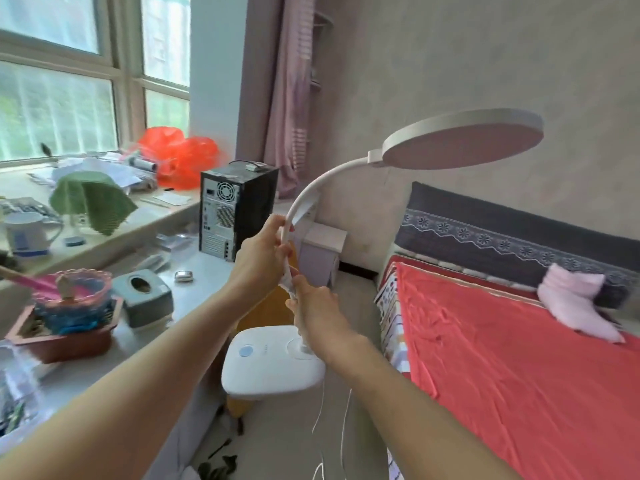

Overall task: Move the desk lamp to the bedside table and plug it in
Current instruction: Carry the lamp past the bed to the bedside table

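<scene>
At the lower left of the frame a pink-rimmed glass bowl (74,289) sits on the desk (194,282) atop a blue piece, all of it standing in a brown tray (65,344); a pink stick and a pale lump rest inside the bowl, too blurred to name. Just right of it a grey tissue box (145,299) shows a dark oval opening in its top. A white mug (29,237) with a blue band stands on the window ledge at the left edge; its contents are hidden.

The desk lamp (460,140) is white, held in the air at the centre of the frame, between the desk and the red-covered bed (502,358). Its flat round head, tilted, reaches toward the upper right; a thin curved neck sweeps down from it to a rounded square base (270,365) with a pale blue button on top. A thin white cord (343,434) hangs loose from the base toward the floor.

The left hand (263,251) is closed around the neck partway up. The right hand (318,313) is closed around the lower neck just above the base, with something white bunched against it there. Behind the hands, at centre, a small pale bedside table (325,244) stands against the wall, next to a black computer tower (239,206).
</scene>
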Available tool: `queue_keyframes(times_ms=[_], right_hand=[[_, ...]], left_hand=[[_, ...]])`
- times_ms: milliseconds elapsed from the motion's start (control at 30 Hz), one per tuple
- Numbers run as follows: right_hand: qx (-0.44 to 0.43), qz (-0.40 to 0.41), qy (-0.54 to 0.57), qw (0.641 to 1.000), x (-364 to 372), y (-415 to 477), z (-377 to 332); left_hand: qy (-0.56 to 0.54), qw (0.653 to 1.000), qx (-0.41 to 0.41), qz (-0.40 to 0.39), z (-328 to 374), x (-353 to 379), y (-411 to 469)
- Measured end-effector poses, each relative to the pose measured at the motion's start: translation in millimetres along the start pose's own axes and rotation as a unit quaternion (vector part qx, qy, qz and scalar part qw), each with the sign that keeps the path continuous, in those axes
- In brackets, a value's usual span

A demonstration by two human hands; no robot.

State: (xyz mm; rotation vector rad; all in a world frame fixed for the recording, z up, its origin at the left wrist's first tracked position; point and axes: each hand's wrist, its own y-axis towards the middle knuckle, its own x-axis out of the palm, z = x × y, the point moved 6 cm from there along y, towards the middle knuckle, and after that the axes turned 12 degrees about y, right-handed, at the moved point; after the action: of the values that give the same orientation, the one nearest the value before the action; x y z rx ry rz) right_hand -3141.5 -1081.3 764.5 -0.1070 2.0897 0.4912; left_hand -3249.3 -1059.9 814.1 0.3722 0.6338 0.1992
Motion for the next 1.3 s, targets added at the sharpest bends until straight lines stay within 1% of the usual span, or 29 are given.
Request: queue_keyframes(times_ms=[133,267,367,467,567,733,833,933,1067,1167,1300], right_hand=[[0.009,0.016,-0.004,1.0,-15.2,10.6,31.5],[0.028,0.015,-0.002,0.999,-22.7,10.4,45.6],[0.04,0.037,-0.005,0.998,-33.4,14.1,63.6],[0.027,0.06,-0.047,0.997,-33.9,17.7,71.0],[0.052,0.055,-0.053,0.996,-24.6,35.7,79.4],[0.098,0.045,-0.048,0.993,-9.1,66.9,85.8],[0.134,0.046,-0.043,0.989,-1.9,94.6,82.9],[0.157,0.057,-0.019,0.986,0.0,123.1,78.5],[0.163,0.064,-0.071,0.982,8.2,167.1,73.6],[0.169,0.06,-0.089,0.98,13.0,196.7,70.5],[0.183,0.088,-0.026,0.979,13.0,219.7,70.2]], left_hand=[[-0.009,1.0,0.001,-0.016,12.8,31.8,20.1],[-0.004,1.0,0.002,-0.028,17.3,50.5,29.5],[-0.018,0.999,0.015,-0.041,25.6,71.7,40.5],[-0.029,0.998,0.015,-0.048,23.7,82.7,49.3],[-0.046,0.996,0.017,-0.068,11.6,93.2,66.3],[-0.064,0.994,0.03,-0.085,-10.5,99.7,101.7],[-0.065,0.991,0.045,-0.11,-24.3,100.8,133.7],[-0.072,0.988,0.065,-0.121,-33.1,98.8,167.1],[-0.063,0.986,0.089,-0.126,-43.3,90.7,208.8],[-0.052,0.984,0.103,-0.134,-51.1,87.6,238.7],[-0.053,0.983,0.107,-0.138,-61.9,91.2,266.2]])
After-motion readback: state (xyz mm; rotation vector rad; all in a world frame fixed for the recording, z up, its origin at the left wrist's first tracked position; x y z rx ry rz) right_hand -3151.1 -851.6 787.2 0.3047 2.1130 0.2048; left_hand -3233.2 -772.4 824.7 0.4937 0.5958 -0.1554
